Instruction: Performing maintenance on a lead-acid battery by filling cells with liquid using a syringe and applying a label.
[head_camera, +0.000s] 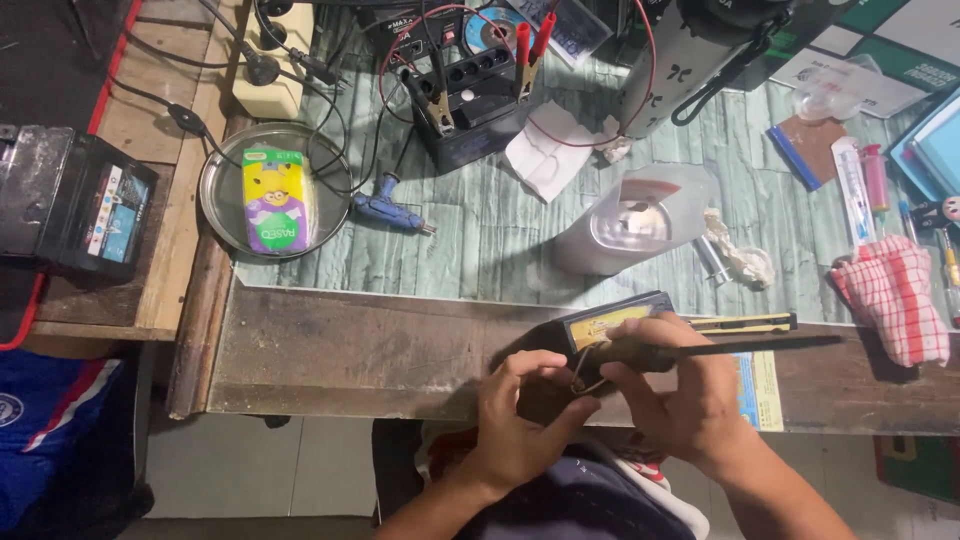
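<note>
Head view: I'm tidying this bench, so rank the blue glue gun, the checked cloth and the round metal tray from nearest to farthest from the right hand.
1. Checked cloth, to the right of the right hand.
2. Blue glue gun, up and left.
3. Metal tray, far left.

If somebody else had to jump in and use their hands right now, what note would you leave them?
Right hand: grips a dark soldering iron, tip pointing right along the bench edge.
Left hand: pinches a small wire loop against the iron's handle end.
A flat black and yellow pack lies just behind the hands.
Done: cannot tell.
Left: wire not yet released; iron not set down.
</note>
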